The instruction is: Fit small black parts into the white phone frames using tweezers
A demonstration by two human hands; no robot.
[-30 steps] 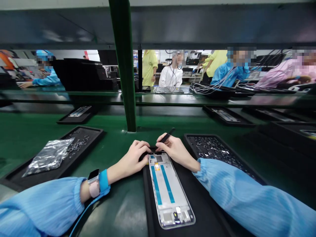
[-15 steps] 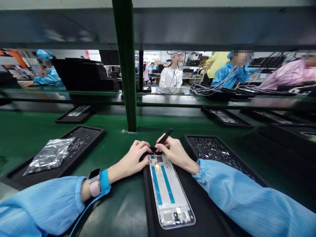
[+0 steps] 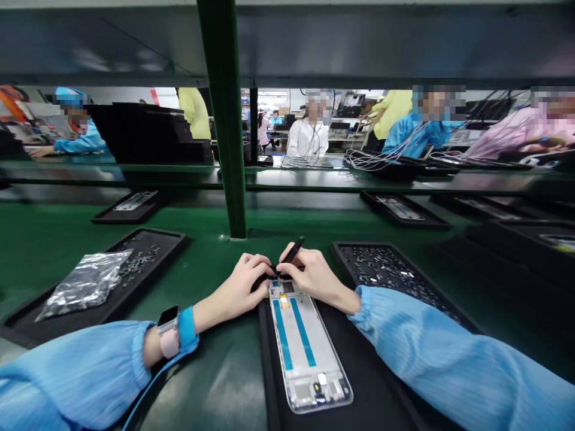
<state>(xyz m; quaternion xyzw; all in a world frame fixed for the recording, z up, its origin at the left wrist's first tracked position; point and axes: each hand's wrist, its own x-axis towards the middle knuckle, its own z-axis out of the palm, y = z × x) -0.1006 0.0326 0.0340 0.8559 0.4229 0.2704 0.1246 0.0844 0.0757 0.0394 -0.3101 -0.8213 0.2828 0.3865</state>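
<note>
A silver phone frame (image 3: 296,353) with two blue strips lies lengthwise on a black foam tray (image 3: 372,383). At its far end, my left hand (image 3: 246,281) is bent around the upper left corner, with the thumb against the side edge and the fingertips at the top. My right hand (image 3: 309,272) pinches a slim black pen-shaped tool (image 3: 294,250), its upper end pointing up and to the right. The tool's lower end is hidden by my fingers near the frame's top edge, where something small and dark cannot be made out.
To the left, a black tray (image 3: 155,236) holds a plastic bag (image 3: 85,281) and tiny loose parts. Another parts tray (image 3: 386,257) sits to the right. A green post (image 3: 229,131) rises ahead, under a low shelf (image 3: 359,45). Several co-workers sit beyond.
The view has shifted slightly. Both hands stay at the phone frame's far end, and the black tool leans a little lower. A person in yellow now shows behind the post on the left.
</note>
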